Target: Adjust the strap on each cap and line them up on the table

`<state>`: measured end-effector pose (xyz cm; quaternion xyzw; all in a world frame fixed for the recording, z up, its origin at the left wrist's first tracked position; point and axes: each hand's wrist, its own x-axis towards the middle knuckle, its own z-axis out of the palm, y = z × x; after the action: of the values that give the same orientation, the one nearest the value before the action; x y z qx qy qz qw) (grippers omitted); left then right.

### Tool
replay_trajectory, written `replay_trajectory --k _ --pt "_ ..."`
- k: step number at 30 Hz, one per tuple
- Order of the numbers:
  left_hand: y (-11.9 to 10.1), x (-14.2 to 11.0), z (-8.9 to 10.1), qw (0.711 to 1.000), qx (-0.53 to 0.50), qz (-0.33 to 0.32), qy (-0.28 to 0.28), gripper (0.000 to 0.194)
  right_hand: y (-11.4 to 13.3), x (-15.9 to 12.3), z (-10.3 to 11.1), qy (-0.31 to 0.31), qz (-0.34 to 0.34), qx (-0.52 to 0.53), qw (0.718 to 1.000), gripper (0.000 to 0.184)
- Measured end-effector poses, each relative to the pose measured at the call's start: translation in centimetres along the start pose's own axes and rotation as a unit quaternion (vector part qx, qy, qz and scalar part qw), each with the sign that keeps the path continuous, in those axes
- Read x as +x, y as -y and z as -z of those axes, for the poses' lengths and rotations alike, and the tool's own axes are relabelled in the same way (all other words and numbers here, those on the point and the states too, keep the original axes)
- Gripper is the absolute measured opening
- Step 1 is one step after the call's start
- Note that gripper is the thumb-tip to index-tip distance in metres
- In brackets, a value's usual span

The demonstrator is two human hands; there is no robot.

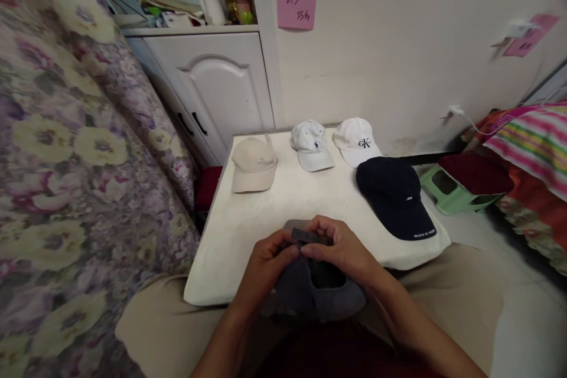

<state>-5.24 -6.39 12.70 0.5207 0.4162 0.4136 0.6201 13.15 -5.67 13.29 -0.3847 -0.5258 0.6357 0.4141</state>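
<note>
A dark grey baseball cap (292,289) is held between both hands at the near edge of the table, its back opening facing me. My left hand (272,257) pinches the cap's back strap from the left, thumb against fingers. From the right, my right hand (339,245) pinches the same strap (305,235), its fingertips close to those of the left. The strap's fastening is partly hidden by the fingers. Beyond lie a beige cap (253,165), a pale cap with a small horse logo (312,144), a white CK cap (357,142) and a navy cap (394,195).
The caps rest on a low table with a cream cover (217,248). A floral curtain (88,189) hangs at left, beside a white cabinet (217,82). To the right stand a green stool (447,183) and a bed with striped bedding (535,142).
</note>
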Motion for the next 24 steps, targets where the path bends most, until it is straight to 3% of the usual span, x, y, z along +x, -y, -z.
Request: replay_trajectory --k 9,24 --pt "-1.0 -0.3 -0.2 0.996 0.083 -0.010 0.010 0.020 -0.2 0.0 0.1 -0.001 -0.018 0.038 0.999 0.025" --pt "-0.2 -0.1 -0.6 0.999 -0.026 0.034 -0.020 0.021 -0.5 -0.2 1.2 -0.004 0.002 0.031 1.000 0.033"
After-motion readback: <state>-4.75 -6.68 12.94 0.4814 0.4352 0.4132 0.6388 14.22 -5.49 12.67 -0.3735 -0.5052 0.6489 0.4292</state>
